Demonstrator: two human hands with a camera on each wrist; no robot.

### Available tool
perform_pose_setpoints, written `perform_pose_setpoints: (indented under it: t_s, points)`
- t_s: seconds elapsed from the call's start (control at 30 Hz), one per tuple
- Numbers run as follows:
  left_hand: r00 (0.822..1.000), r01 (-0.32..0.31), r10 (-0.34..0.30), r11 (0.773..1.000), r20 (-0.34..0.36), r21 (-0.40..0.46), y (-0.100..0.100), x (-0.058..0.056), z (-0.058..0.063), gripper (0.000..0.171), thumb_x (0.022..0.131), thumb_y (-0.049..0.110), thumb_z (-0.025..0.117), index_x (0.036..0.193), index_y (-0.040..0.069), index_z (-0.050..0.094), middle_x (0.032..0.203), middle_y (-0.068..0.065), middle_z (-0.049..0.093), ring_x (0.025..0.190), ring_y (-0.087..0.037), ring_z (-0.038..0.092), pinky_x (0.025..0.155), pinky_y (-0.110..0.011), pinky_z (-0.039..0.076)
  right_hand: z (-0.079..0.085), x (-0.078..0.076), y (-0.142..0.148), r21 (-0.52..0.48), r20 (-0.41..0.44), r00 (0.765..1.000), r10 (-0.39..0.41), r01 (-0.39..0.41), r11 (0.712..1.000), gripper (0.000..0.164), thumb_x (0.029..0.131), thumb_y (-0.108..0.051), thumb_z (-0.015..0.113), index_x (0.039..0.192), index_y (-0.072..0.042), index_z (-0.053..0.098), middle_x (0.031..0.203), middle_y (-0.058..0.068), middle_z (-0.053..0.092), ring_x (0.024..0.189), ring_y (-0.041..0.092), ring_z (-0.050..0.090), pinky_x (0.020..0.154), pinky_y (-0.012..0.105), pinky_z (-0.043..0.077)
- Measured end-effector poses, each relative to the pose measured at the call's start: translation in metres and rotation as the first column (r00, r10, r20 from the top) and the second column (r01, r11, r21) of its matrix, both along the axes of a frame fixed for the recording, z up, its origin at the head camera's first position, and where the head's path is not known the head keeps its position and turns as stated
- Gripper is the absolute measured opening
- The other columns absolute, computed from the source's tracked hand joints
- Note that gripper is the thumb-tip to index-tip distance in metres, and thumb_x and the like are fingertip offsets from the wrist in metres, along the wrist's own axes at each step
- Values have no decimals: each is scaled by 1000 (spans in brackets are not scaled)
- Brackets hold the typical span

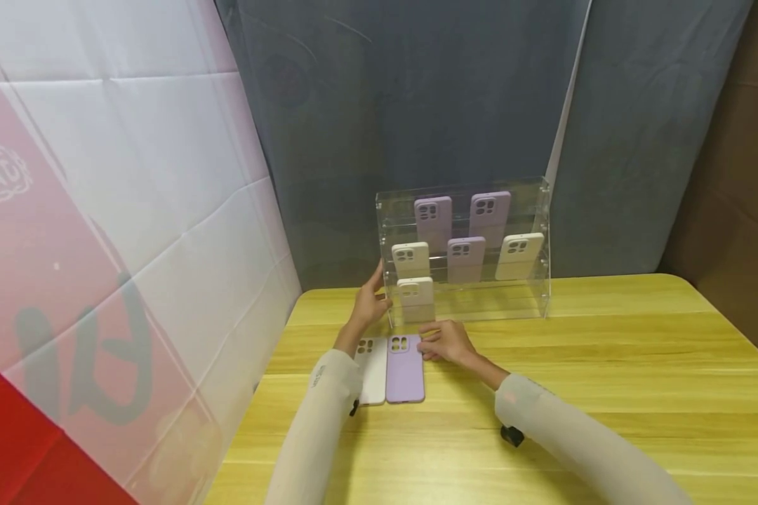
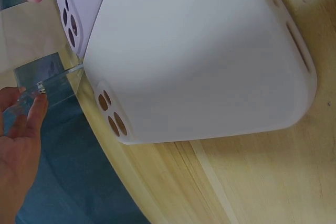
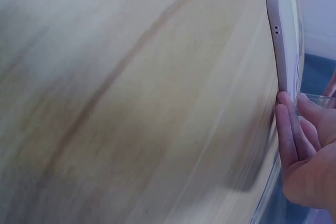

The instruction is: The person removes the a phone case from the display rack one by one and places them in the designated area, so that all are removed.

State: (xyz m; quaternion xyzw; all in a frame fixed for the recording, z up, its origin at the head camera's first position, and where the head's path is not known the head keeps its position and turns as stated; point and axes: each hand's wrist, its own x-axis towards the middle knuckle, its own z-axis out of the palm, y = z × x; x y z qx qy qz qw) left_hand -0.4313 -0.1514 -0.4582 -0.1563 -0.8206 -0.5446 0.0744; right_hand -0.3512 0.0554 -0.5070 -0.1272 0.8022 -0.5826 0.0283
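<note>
A clear acrylic display stand (image 1: 493,305) with stepped tiers stands toward the back of the table. My left hand (image 1: 369,306) grips its left side panel, fingers and thumb to either side of the clear edge in the left wrist view. In front of the stand lie a white phone case (image 2: 199,66) and, right beside it, a purple phone case (image 1: 406,375), both back side up with camera cutouts toward the stand. My right hand (image 1: 448,341) pinches the purple case near its upper right corner; in the right wrist view its fingertips (image 3: 283,98) meet the case's edge.
Purple cases (image 1: 489,214) lean on the stand's upper tier. Below are a white case (image 1: 410,259), another purple case (image 1: 466,259) and a white case (image 1: 519,256), with one more white case (image 1: 416,300) lowest left. Fabric walls (image 1: 417,91) surround the wooden table (image 1: 606,393).
</note>
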Motion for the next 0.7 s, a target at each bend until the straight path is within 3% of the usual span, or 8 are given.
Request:
perform_pose_setpoints:
  t_s: [0.23,0.37,0.53,0.7]
  points:
    - [1000,4,-4,1000,12,-6,0,2,2,112,78,-29,57,167,28,20,154,-27,47,131,-46,58,97,-44,62,3,-2,7,54,-37,999,-16,18,998,33,88,1,80,119,9,72,97,24,77,68,31,77,57,32,66]
    - [1000,1,0,1000,25,-4,0,4,2,111,80,-28,58,167,28,20,154,-29,47,126,-50,59,90,-44,65,5,-4,12,112,-101,993,-55,67,991,31,88,-3,80,117,7,73,97,22,78,70,28,78,58,31,66]
    - [1000,-7,7,1000,28,-11,0,3,2,110,80,-28,59,167,28,20,155,-29,45,128,-49,59,91,-42,65,14,-8,21,123,-155,986,-68,88,988,31,90,-2,78,119,8,72,99,22,77,76,32,78,63,33,67]
    - [1000,-8,8,1000,25,-7,1,3,2,109,80,-28,59,167,28,21,155,-29,45,127,-50,59,92,-44,64,24,-16,31,183,-267,959,-93,145,972,29,90,-5,78,116,7,74,99,20,78,77,30,78,58,28,64]
